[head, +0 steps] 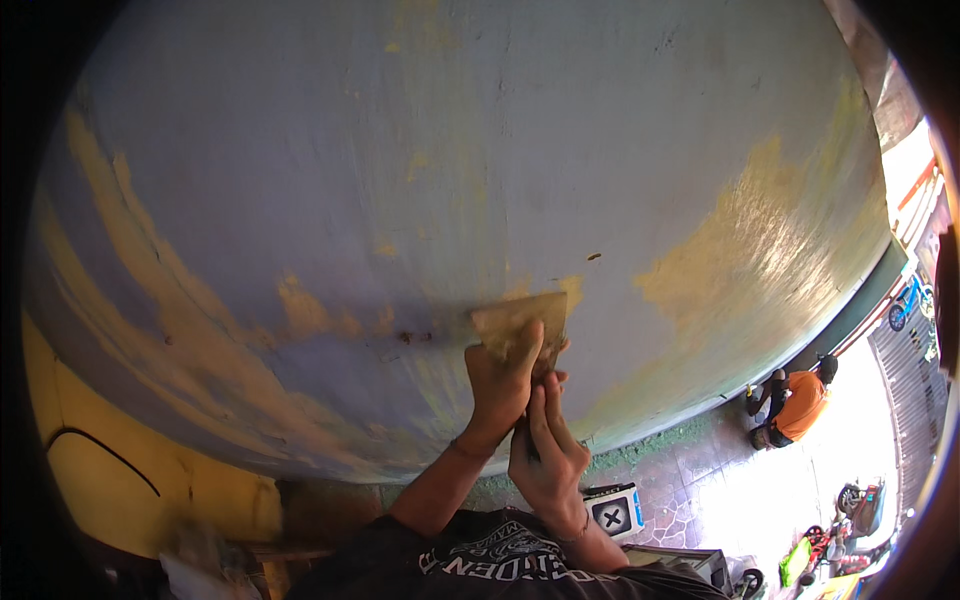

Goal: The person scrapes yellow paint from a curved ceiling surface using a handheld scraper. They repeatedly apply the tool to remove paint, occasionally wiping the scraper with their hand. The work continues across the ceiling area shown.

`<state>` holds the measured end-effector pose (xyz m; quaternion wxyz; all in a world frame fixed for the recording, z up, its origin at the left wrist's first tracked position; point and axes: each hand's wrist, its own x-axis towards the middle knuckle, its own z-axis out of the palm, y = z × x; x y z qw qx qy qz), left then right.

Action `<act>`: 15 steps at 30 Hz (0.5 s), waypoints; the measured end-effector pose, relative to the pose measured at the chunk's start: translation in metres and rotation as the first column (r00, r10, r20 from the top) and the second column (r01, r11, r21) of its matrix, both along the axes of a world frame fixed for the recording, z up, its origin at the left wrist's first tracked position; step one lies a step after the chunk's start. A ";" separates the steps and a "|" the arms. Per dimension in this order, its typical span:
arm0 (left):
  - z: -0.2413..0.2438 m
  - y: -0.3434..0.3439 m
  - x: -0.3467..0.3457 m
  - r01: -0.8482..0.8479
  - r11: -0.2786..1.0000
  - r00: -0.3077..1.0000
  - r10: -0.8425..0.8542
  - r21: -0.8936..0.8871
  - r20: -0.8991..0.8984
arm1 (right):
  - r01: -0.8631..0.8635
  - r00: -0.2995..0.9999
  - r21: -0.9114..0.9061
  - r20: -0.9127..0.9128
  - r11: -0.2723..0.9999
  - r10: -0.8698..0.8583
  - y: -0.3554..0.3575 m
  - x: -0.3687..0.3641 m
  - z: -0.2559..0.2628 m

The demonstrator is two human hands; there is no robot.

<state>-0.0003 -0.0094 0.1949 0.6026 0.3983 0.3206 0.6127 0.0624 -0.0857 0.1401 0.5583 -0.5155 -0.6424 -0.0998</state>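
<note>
A wide flat scraper [525, 319] with putty-like smears is against or just in front of the painted wall [465, 172]; contact cannot be told. My left hand [499, 382] grips its lower part, thumb laid along the face. Right below it, my right hand [551, 457] has its fingers pointing up towards the scraper's lower corner. Between those fingers shows a narrow dark piece [533, 444], apparently a tool handle, mostly hidden. Grey-blue paint covers the wall, with yellowish patches [697, 262] and small marks, including a rusty spot [406, 337] left of my hands.
A boxed item [615, 513] bearing writing sits on the paved floor [660, 484]. At the right, a person in an orange shirt [799, 405] crouches by the wall. Beyond are a blue bicycle [910, 301] and a motorcycle [870, 517]. A yellow wall [150, 465] stands left.
</note>
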 end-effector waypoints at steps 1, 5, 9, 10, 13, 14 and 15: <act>0.001 0.000 0.000 0.011 0.997 1.000 -0.010 0.070 -0.005 | 0.000 1.000 -0.084 0.005 0.996 0.000 0.000 0.000 0.000; 0.000 -0.002 0.002 0.037 0.999 0.999 -0.037 0.011 0.001 | -0.021 0.999 -0.032 -0.032 0.999 0.020 -0.003 0.003 -0.002; -0.005 0.001 0.008 0.049 0.995 0.999 -0.049 0.088 0.003 | -0.008 0.997 -0.060 -0.072 0.998 0.004 -0.005 0.005 -0.006; -0.008 0.000 0.008 0.040 0.999 0.999 -0.039 0.025 -0.024 | -0.005 0.999 -0.044 -0.053 0.999 0.002 -0.005 0.006 -0.007; -0.010 0.002 0.010 0.005 0.998 0.999 -0.003 0.060 -0.042 | -0.011 1.000 -0.030 -0.028 1.000 0.010 -0.002 0.009 -0.008; -0.009 0.003 0.011 0.006 0.997 0.998 -0.002 0.074 -0.057 | -0.011 1.000 0.040 -0.018 0.999 0.012 -0.001 0.009 -0.007; -0.008 0.004 0.011 0.008 0.997 0.998 -0.003 0.079 -0.066 | 0.001 0.999 -0.022 -0.040 1.000 -0.002 -0.001 0.009 -0.007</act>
